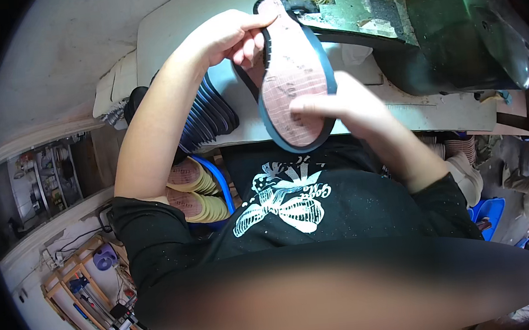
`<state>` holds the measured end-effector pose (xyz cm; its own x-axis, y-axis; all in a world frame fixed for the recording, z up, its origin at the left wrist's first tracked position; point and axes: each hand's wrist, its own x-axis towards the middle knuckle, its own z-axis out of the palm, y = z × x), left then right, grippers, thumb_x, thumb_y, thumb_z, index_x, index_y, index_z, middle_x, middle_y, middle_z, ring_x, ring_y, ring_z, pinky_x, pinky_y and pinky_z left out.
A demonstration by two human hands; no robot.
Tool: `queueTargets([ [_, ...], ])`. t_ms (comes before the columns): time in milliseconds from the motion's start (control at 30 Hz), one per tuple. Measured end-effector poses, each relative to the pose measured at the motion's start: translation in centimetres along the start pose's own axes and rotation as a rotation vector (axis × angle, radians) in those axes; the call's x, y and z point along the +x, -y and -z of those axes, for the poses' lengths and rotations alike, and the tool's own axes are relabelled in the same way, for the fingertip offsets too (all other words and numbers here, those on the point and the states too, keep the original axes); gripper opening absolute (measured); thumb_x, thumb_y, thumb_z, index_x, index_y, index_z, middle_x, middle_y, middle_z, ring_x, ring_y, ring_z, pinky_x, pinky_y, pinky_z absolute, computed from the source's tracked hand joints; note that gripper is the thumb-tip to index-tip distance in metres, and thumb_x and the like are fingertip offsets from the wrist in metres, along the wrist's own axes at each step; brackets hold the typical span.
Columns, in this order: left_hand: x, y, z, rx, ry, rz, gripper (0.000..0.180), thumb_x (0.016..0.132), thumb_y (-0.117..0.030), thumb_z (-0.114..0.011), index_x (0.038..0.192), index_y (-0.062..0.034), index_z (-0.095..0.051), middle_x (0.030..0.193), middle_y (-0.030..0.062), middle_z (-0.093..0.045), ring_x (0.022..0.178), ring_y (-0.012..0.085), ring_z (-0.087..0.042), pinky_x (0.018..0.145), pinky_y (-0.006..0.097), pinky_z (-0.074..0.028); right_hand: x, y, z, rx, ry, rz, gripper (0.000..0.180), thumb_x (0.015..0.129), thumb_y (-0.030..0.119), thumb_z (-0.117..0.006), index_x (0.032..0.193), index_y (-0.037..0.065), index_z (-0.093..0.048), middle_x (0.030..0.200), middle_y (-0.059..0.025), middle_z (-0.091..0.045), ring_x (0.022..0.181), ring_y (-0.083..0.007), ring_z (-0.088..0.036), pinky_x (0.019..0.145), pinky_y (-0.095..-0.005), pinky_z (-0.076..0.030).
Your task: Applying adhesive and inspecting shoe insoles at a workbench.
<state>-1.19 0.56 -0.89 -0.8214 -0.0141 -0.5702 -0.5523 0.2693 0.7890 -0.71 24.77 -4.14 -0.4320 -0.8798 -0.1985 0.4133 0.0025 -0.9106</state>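
Head view: both hands, left hand [228, 37] & right hand [341, 105], grip shoe sole [293, 77] by its edges above table [170, 22].

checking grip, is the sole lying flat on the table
No, both hands, left hand and right hand, hold the sole up above the table.

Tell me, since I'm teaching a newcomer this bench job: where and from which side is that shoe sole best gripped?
Grip the shoe sole by its raised dark rim, one hand per end. The left hand pinches the far end from the left; the right hand steadies the near right edge. It is long, thin and probably flexible, so two-end support likely keeps the pinkish face flat.
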Motion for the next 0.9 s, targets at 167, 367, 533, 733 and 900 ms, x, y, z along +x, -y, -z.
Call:
queueTargets([
  [167, 1.6, -1.4, 1.2, 0.437, -0.235, -0.057, 0.059, 0.078, -0.063, -0.059, 0.055, -0.0087, -0.054, 0.043, -0.0035, -0.039, 0.037, 0.0075, -0.038, 0.036, 0.022, -0.031, 1.3, -2.0, -0.6, 0.167, -0.166, 0.012, 0.028, 0.083, 0.017, -0.068, 0.102, -0.003, -0.067, 0.094, -0.0069, -0.068, 0.083, -0.0108, -0.061, 0.079, -0.0266, -0.048],
  [367, 3.2, 0.1, 2.9, 0.371, -0.324, -0.294, 0.048, 0.079, -0.052, -0.064, 0.091, -0.0051, -0.063, 0.085, 0.0037, -0.06, 0.078, 0.0088, -0.055, 0.073, 0.021, -0.043, 5.0, -1.7, -0.5, 0.329, -0.256, 0.115, 0.026, 0.084, 0.013, -0.066, 0.102, -0.004, -0.066, 0.094, -0.0075, -0.067, 0.085, -0.0113, -0.061, 0.078, -0.0257, -0.048],
  [533, 2.8, 1.8, 2.2, -0.052, 0.04, -0.308, 0.048, 0.077, -0.02, -0.073, 0.115, 0.0033, -0.054, 0.104, 0.0078, -0.061, 0.101, 0.012, -0.055, 0.093, 0.025, -0.039, 7.3, -1.6, -0.8, 0.355, -0.304, 0.184, 0.024, 0.085, 0.016, -0.065, 0.1, -0.003, -0.065, 0.091, -0.0061, -0.066, 0.082, -0.0107, -0.06, 0.076, -0.0253, -0.048],
  [733, 3.3, 1.4, 1.8, -0.239, -0.016, -0.255, 0.049, 0.074, -0.028, -0.077, 0.104, 0.0045, -0.058, 0.093, 0.0099, -0.064, 0.083, 0.0136, -0.062, 0.077, 0.024, -0.049, 6.1, -0.8, -1.8, 0.232, -0.15, -0.071, 0.029, 0.086, 0.018, -0.063, 0.106, -0.002, -0.06, 0.088, -0.0099, -0.066, 0.077, -0.0151, -0.065, 0.067, -0.0268, -0.054],
  [900, 4.2, 0.4, 3.4, 0.048, -0.138, -0.203, 0.056, 0.078, -0.029, -0.073, 0.113, 0.0089, -0.052, 0.107, 0.0123, -0.059, 0.1, 0.0135, -0.057, 0.092, 0.025, -0.041, 7.3, -0.6, -1.9, 0.315, -0.239, -0.014, 0.033, 0.09, 0.024, -0.057, 0.104, -0.005, -0.06, 0.086, -0.0145, -0.067, 0.075, -0.0187, -0.068, 0.064, -0.0268, -0.056],
])
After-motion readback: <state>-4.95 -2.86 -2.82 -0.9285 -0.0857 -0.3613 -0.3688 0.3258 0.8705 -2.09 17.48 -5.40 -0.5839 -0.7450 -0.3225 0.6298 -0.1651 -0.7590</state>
